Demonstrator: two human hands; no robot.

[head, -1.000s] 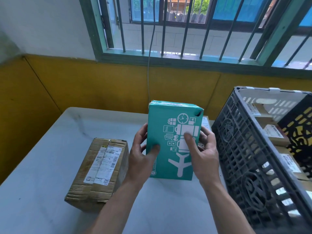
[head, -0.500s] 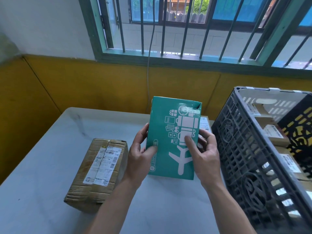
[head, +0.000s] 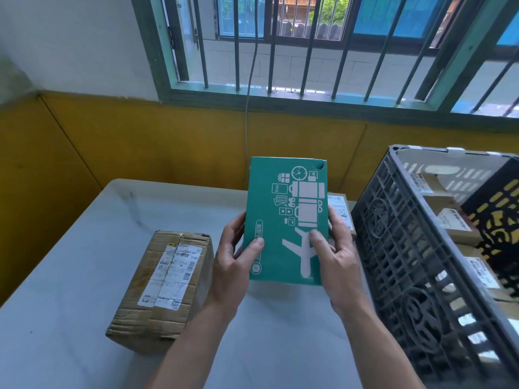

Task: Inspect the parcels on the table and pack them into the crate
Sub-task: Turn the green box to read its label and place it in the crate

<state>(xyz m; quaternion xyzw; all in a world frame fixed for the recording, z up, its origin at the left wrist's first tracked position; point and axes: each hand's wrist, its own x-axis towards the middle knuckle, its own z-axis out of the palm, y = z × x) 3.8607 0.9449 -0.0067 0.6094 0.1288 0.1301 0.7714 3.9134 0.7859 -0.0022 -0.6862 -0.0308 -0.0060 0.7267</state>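
Note:
Both hands hold a teal parcel (head: 283, 209) printed with white icons and a plane upright above the table, its broad face toward me. My left hand (head: 233, 265) grips its left edge, thumb on the front. My right hand (head: 337, 256) grips its right edge, thumb on the plane print. A brown taped cardboard parcel (head: 165, 284) with a white label lies on the table to the left. Another labelled parcel (head: 339, 211) peeks out behind the teal one. The grey plastic crate (head: 398, 248) stands at the right with several parcels inside.
The pale table (head: 70, 276) runs to a yellow wall at the back and left. A barred window is above. A black and yellow box (head: 497, 220) sits inside the crate's right part. A thin cable hangs down the wall behind the teal parcel.
The teal parcel has tilted so its top face is hidden and only the flat front shows; it sits slightly higher. My thumbs have slid lower on it.

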